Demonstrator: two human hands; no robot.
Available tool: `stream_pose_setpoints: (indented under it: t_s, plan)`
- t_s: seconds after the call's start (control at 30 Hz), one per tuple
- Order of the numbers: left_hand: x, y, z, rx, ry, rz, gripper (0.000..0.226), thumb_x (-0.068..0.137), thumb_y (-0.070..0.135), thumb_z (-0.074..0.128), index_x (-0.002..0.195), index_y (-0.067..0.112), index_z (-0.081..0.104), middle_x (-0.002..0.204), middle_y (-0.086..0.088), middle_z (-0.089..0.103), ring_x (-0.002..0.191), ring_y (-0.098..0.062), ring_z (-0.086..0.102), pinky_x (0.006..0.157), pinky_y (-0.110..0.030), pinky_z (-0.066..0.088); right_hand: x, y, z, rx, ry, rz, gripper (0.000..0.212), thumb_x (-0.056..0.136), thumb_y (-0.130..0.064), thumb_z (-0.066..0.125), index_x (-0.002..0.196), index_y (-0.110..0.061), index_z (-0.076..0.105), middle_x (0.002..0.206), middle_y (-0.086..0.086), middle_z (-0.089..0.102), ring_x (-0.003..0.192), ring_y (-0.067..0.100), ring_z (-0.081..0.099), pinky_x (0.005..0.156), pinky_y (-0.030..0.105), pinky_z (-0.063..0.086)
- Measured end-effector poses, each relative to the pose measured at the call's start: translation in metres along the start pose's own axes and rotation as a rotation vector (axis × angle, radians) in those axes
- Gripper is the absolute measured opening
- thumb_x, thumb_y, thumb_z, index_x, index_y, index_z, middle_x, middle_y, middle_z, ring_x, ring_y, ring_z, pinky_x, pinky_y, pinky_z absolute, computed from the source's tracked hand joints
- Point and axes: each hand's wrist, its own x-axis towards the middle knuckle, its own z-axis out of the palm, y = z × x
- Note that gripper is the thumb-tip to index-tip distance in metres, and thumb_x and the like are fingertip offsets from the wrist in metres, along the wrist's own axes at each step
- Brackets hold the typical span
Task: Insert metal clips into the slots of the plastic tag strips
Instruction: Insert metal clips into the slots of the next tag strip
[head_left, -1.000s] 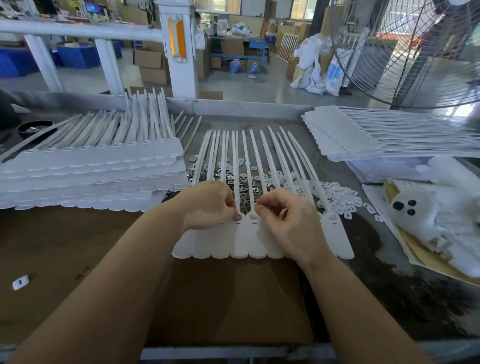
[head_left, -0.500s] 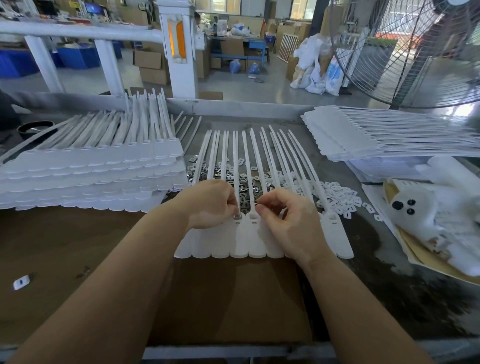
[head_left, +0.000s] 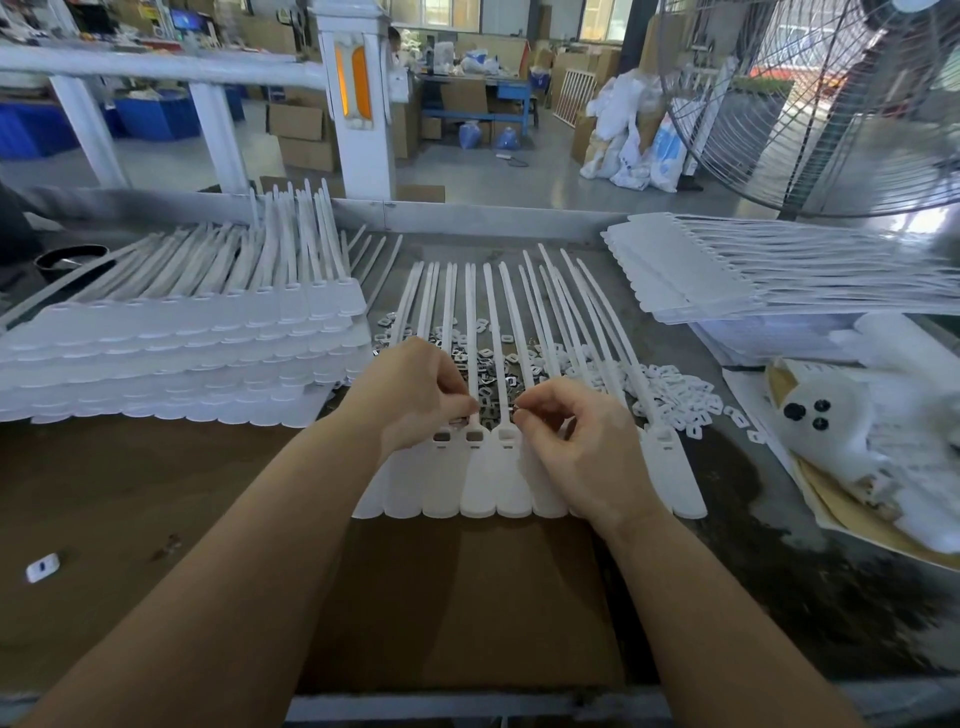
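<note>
Head: right fingers (head_left: 524, 410) pinch clip (head_left: 516, 409).

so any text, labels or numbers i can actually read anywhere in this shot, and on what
None can be read.
Tag strips on the bench: plain white, no print visible.
White sacks on the floor behind: blue markings, too blurred to read.
Monitor far back left: lit, too small to read.
Cardboard boxes: no legible labels.
Small white piece near left: one dark mark, not lettering.

Grey concrete floor (head_left: 519, 176), white pillar (head_left: 358, 98), stacked cardboard boxes (head_left: 301, 130), large fan (head_left: 831, 98)
</note>
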Motion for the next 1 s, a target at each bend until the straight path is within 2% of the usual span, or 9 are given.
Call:
stream_pose_setpoints:
  t_s: [0.1,0.17,0.23,0.4,0.53,0.7,0.77,0.87,1.0]
  plan:
    - [0.004,0.005,0.007,0.028,0.050,0.024,0.011,0.086,0.024,0.067,0.095,0.021,0.073,0.086,0.004,0.069,0.067,-0.003,0.056,0.060,-0.018,0.043,0.000,0.000,-0.001,0.010,0.047,0.034,0.007,0.082,-0.008,0.066,0.083,-0.015,0.069,0.074,-0.008,0.064,0.072,0.004,0.057,0.066,0.015,0.047]
    - [0.007,0.010,0.014,0.082,0.031,0.030,0.020,0.087,0.025,0.065,0.106,0.022,0.070,0.101,0.003,0.069,0.073,-0.007,0.057,0.068,-0.021,0.044,0.000,0.000,-0.002,0.008,0.068,0.057,0.009,0.083,-0.008,0.065,0.084,-0.016,0.068,0.075,-0.010,0.063,0.072,0.004,0.058,0.069,0.020,0.050]
    - [0.011,0.012,0.019,0.123,0.022,0.006,0.024,0.087,0.026,0.065,0.110,0.021,0.068,0.105,0.001,0.068,0.075,-0.012,0.057,0.070,-0.024,0.046,0.000,0.000,-0.003,0.008,0.067,0.070,0.009,0.083,-0.008,0.064,0.085,-0.017,0.068,0.076,-0.010,0.063,0.074,0.006,0.059,0.071,0.024,0.051]
    - [0.013,0.015,0.024,0.148,0.051,-0.040,0.015,0.083,0.023,0.066,0.094,0.018,0.073,0.087,-0.001,0.069,0.076,-0.019,0.064,0.073,-0.033,0.056,0.000,0.000,-0.003,-0.015,0.073,0.065,0.008,0.082,-0.008,0.065,0.085,-0.015,0.068,0.076,-0.008,0.063,0.074,0.007,0.058,0.072,0.026,0.051]
    - [0.010,0.017,0.027,0.142,0.127,-0.036,0.012,0.085,0.021,0.063,0.088,0.017,0.074,0.084,-0.002,0.070,0.077,-0.021,0.063,0.072,-0.032,0.055,0.000,0.000,-0.003,-0.010,0.078,0.080,0.009,0.082,-0.008,0.065,0.084,-0.017,0.068,0.075,-0.012,0.061,0.075,0.005,0.058,0.073,0.026,0.051]
    - [0.009,0.016,0.027,0.042,0.135,-0.050,0.010,0.087,0.021,0.064,0.087,0.020,0.073,0.082,0.000,0.069,0.076,-0.017,0.063,0.071,-0.028,0.052,0.000,-0.001,-0.004,0.001,0.072,0.075,0.010,0.082,-0.007,0.065,0.084,-0.016,0.068,0.076,-0.010,0.062,0.077,0.009,0.059,0.075,0.032,0.052]
    - [0.010,0.013,0.025,0.000,0.164,-0.054,0.009,0.088,0.021,0.064,0.088,0.019,0.072,0.083,0.001,0.068,0.074,-0.014,0.061,0.068,-0.025,0.049,-0.001,-0.001,-0.004,-0.001,0.071,0.073,0.010,0.082,-0.007,0.065,0.084,-0.016,0.068,0.075,-0.013,0.061,0.077,0.008,0.059,0.076,0.031,0.052]
    - [0.007,0.010,0.021,-0.146,0.207,-0.042,0.007,0.088,0.021,0.064,0.082,0.023,0.066,0.075,0.009,0.062,0.064,-0.008,0.057,0.058,-0.022,0.048,-0.001,-0.001,-0.004,0.006,0.074,0.075,0.009,0.084,-0.008,0.064,0.086,-0.017,0.068,0.076,-0.015,0.061,0.077,0.004,0.059,0.076,0.029,0.052]
    - [0.001,0.013,0.019,-0.371,0.095,-0.006,0.006,0.084,0.027,0.068,0.082,0.021,0.068,0.069,0.011,0.060,0.055,0.000,0.053,0.048,-0.014,0.038,0.002,-0.001,-0.003,0.045,0.038,0.043,0.014,0.087,-0.011,0.063,0.098,-0.016,0.070,0.084,-0.012,0.064,0.081,0.006,0.060,0.076,0.029,0.053]
